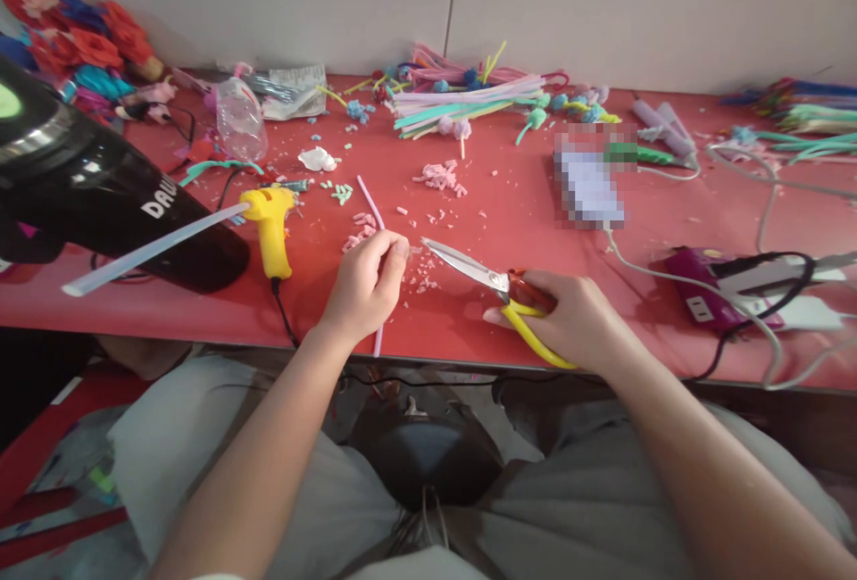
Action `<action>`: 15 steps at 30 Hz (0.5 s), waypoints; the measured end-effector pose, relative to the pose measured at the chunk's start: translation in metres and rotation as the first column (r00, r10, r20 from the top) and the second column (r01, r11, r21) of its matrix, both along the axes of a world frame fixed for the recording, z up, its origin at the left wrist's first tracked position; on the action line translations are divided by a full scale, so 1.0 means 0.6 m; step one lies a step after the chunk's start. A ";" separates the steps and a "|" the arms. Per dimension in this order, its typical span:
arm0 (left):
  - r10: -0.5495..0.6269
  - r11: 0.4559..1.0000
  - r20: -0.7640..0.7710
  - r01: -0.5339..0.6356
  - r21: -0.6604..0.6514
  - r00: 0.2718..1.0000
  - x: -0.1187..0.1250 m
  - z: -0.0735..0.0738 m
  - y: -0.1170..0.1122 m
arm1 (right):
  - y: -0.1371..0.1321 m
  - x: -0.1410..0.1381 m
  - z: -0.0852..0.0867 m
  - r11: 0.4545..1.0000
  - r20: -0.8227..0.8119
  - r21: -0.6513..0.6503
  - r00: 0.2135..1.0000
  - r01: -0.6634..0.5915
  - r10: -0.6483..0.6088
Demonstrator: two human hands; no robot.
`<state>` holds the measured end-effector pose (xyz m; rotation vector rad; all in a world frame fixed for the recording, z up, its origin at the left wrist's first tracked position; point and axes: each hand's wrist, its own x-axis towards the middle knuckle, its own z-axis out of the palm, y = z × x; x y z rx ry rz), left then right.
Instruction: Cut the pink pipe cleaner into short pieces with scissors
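My left hand [370, 284] is closed in a pinch over the red table. A thin lilac pipe cleaner [370, 202] shows above and below this hand; its middle is hidden by the fingers. A tiny pale bit shows by the fingertips. My right hand [569, 317] grips scissors [469, 268] with yellow and reddish handles. Their blades look closed and point left, the tip just short of my left fingertips. Tiny pink scraps [423, 277] lie beneath the tip. Small cut pink pieces [442, 177] form a pile farther back, with green pieces [341, 194] to its left.
At left are a yellow glue gun [271, 232] with a long glue stick and a black tumbler [120, 178]. Bundled pipe cleaners [469, 103] lie at the back. On the right are a blurred phone-like object [589, 183], a purple power strip [700, 290] and tangled cables.
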<state>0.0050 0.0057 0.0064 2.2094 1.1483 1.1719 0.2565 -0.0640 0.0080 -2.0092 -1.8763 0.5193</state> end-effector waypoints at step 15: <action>-0.004 1.000 0.001 0.004 0.005 1.000 -0.001 -0.002 -0.001 | 0.004 -0.002 -0.002 1.000 0.024 -0.009 1.000 0.020 -0.020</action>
